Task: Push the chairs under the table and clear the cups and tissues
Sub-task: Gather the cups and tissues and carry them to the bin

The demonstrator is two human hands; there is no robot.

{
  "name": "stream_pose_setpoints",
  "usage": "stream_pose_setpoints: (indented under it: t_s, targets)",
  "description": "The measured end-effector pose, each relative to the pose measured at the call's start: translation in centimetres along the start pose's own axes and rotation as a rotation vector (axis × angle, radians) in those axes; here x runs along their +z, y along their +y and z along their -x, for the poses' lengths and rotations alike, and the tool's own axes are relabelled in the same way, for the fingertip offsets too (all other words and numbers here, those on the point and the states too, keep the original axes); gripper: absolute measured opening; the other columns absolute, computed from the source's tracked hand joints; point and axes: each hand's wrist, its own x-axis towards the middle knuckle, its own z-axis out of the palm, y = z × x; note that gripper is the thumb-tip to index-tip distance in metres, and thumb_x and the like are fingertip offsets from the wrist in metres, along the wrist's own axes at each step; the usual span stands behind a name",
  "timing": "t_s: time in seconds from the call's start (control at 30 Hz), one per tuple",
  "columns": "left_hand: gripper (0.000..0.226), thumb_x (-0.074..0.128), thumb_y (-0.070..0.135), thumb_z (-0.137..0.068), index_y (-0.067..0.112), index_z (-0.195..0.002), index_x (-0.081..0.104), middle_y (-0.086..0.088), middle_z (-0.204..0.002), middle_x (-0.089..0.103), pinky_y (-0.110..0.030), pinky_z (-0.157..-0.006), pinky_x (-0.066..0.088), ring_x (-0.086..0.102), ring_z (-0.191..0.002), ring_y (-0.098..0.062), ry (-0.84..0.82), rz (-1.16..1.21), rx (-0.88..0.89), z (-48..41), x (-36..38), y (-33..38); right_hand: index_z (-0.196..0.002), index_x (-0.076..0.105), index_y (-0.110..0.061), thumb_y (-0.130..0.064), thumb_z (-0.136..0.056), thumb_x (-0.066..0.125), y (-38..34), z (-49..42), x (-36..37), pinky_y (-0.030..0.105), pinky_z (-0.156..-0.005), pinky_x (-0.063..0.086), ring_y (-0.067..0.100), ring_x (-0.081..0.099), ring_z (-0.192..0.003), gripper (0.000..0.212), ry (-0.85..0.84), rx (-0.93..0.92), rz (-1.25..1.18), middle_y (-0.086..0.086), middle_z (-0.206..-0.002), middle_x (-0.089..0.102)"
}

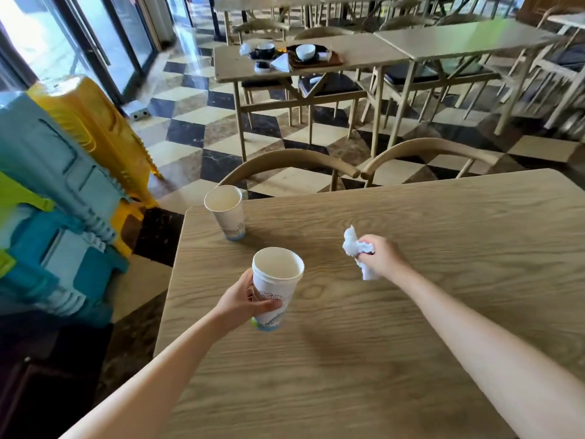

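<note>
My left hand [242, 299] grips a white paper cup [276, 280] with a blue base, held just above the wooden table [411, 312]. It looks like two cups nested together. A second white paper cup [225, 212] stands upright near the table's far left corner. My right hand [381, 255] is closed on crumpled white tissues [356, 248] over the middle of the table. Two curved wooden chair backs [285, 163] [433, 150] show just beyond the far edge, tucked against the table.
Stacked blue, green and yellow plastic stools [63, 198] stand close on the left. Further back, another table [285, 63] carries bowls, cups, a napkin and a tray. Chairs and more tables fill the back right, over a checkered floor [190, 131]. Glass doors are at the far left.
</note>
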Motion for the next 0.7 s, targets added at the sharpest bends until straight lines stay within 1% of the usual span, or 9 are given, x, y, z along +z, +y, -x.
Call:
stream_pose_setpoints:
  t_s: [0.07, 0.13, 0.2, 0.27, 0.33, 0.43, 0.47, 0.6, 0.7]
  targets:
    - [0.083, 0.087, 0.031, -0.054, 0.031, -0.128, 0.049, 0.004, -0.116, 0.069, -0.031, -0.094, 0.052, 0.064, -0.109, -0.01, 0.028, -0.071, 0.013, 0.7, 0.2, 0.2, -0.087, 0.064, -0.011, -0.006, -0.075, 0.068, -5.0, 0.8, -1.1, 0.027, -0.06, 0.038, 0.018, 0.054, -0.073, 0.013, -0.065, -0.138, -0.127, 0.002, -0.078, 0.061]
    - [0.076, 0.085, 0.023, -0.061, 0.033, -0.127, 0.048, 0.007, -0.114, 0.068, -0.026, -0.088, 0.049, 0.063, -0.104, -0.003, 0.048, -0.119, 0.036, 1.7, 0.5, 0.7, -0.09, 0.059, -0.017, -0.01, -0.077, 0.071, -9.4, 2.4, -2.2, 0.024, -0.061, 0.039, 0.013, 0.052, -0.073, 0.019, -0.216, -0.266, -0.18, -0.001, -0.08, 0.06]
    - [0.079, 0.086, 0.024, -0.061, 0.035, -0.129, 0.047, 0.008, -0.114, 0.068, -0.027, -0.091, 0.05, 0.063, -0.105, -0.004, 0.061, -0.149, 0.053, 2.6, 0.6, 1.3, -0.092, 0.057, -0.018, -0.013, -0.08, 0.07, -12.5, 3.9, -2.7, 0.019, -0.058, 0.04, 0.009, 0.051, -0.071, 0.019, -0.403, -0.335, -0.172, -0.002, -0.082, 0.059]
    - [0.088, 0.086, 0.033, -0.054, 0.034, -0.132, 0.046, 0.007, -0.115, 0.069, -0.031, -0.095, 0.052, 0.064, -0.108, -0.01, 0.083, -0.144, 0.07, 3.6, 0.5, 1.8, -0.092, 0.06, -0.015, -0.011, -0.08, 0.069, -14.5, 4.9, -2.5, 0.015, -0.056, 0.039, 0.01, 0.05, -0.071, 0.016, -0.477, -0.423, -0.07, 0.001, -0.083, 0.059]
    - [0.088, 0.085, 0.036, -0.051, 0.035, -0.131, 0.047, 0.007, -0.115, 0.069, -0.033, -0.095, 0.053, 0.064, -0.109, -0.012, 0.107, -0.133, 0.093, 4.5, 0.3, 2.2, -0.096, 0.064, -0.007, -0.009, -0.079, 0.067, -15.6, 5.6, -1.6, 0.018, -0.061, 0.039, 0.015, 0.051, -0.079, 0.017, -0.469, -0.51, 0.066, 0.007, -0.088, 0.059]
    - [0.081, 0.087, 0.034, -0.054, 0.045, -0.125, 0.05, 0.007, -0.117, 0.069, -0.041, -0.097, 0.053, 0.064, -0.111, -0.013, 0.155, -0.133, 0.114, 5.8, -0.1, 2.1, -0.111, 0.066, -0.008, -0.016, -0.081, 0.065, -16.1, 6.4, 0.2, 0.031, -0.087, 0.039, 0.026, 0.045, -0.101, 0.031, -0.346, -0.631, 0.274, 0.012, -0.103, 0.05]
    - [0.078, 0.087, 0.033, -0.054, 0.048, -0.122, 0.051, 0.007, -0.117, 0.069, -0.043, -0.098, 0.052, 0.064, -0.111, -0.013, 0.168, -0.123, 0.12, 6.2, -0.1, 2.0, -0.113, 0.065, -0.01, -0.018, -0.082, 0.065, -16.1, 6.8, 0.7, 0.033, -0.09, 0.039, 0.027, 0.043, -0.105, 0.032, -0.285, -0.647, 0.3, 0.012, -0.105, 0.047]
    - [0.071, 0.086, 0.033, -0.053, 0.056, -0.112, 0.054, 0.007, -0.116, 0.07, -0.039, -0.096, 0.053, 0.065, -0.111, -0.013, 0.208, -0.079, 0.14, 7.6, 0.1, 2.2, -0.109, 0.055, -0.007, -0.017, -0.077, 0.067, -16.7, 7.8, 2.0, 0.04, -0.085, 0.046, 0.034, 0.048, -0.108, 0.035, -0.12, -0.581, 0.276, 0.015, -0.117, 0.046]
    - [0.071, 0.086, 0.033, -0.053, 0.057, -0.111, 0.053, 0.014, -0.11, 0.071, -0.027, -0.088, 0.056, 0.066, -0.106, -0.005, 0.224, -0.069, 0.159, 8.4, -0.2, 2.9, -0.121, 0.042, -0.011, -0.023, -0.077, 0.068, -17.6, 7.6, 1.7, 0.041, -0.095, 0.044, 0.033, 0.04, -0.118, 0.052, -0.099, -0.51, 0.4, 0.013, -0.128, 0.037]
